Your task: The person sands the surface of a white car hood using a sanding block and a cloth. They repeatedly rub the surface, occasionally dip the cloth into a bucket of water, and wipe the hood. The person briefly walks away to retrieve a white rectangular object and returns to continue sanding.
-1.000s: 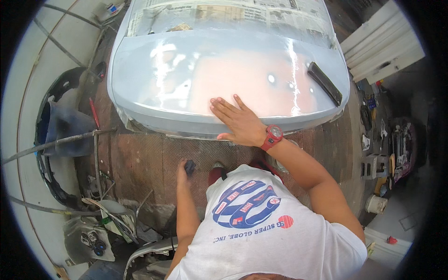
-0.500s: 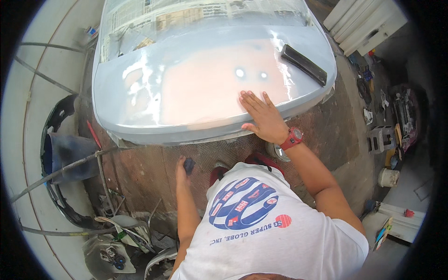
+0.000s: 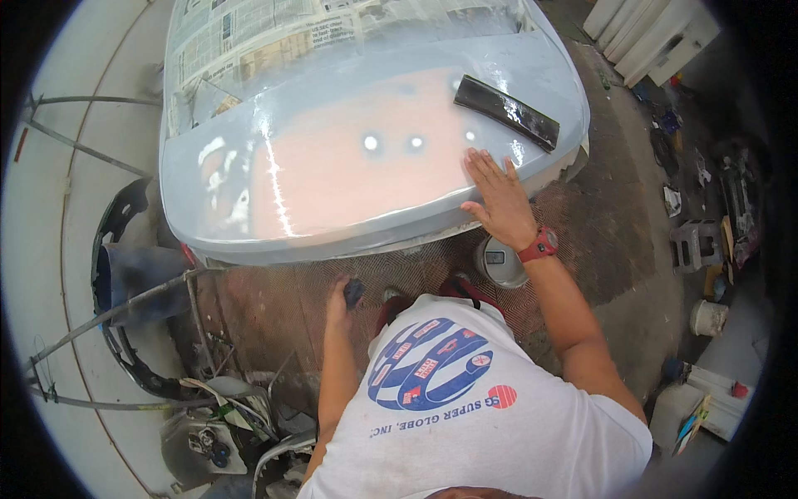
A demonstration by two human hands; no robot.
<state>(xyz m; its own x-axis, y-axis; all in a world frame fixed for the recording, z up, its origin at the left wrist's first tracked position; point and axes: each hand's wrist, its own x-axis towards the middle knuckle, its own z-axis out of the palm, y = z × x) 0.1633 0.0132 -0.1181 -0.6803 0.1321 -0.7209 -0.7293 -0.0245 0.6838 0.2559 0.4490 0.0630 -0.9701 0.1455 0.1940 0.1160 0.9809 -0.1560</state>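
Observation:
A car panel [image 3: 208,179], painted light grey with a large pinkish smoothed patch [image 3: 332,183], stretches out in front of me. My right hand [image 3: 504,204], wearing a red wristwatch [image 3: 544,242], lies flat with fingers spread on the panel near its right front edge. A long black block [image 3: 509,112], probably a sanding block, rests on the panel just beyond those fingertips. Down at my side, my left hand [image 3: 337,299] is closed around a small dark pad [image 3: 354,292]; its exact kind is unclear.
Newspaper [image 3: 274,50] covers the glass behind the panel. A metal can [image 3: 500,263] stands on the floor under its edge. To the left are a metal pipe frame [image 3: 125,308], a blue drum [image 3: 141,279] and a dark bumper [image 3: 125,208]. A grey crate [image 3: 697,247] and white bucket [image 3: 708,318] stand right.
My right hand has slid rightward over the panel, closer to the black block. The view has shifted a little. My left hand keeps the dark pad low at my side.

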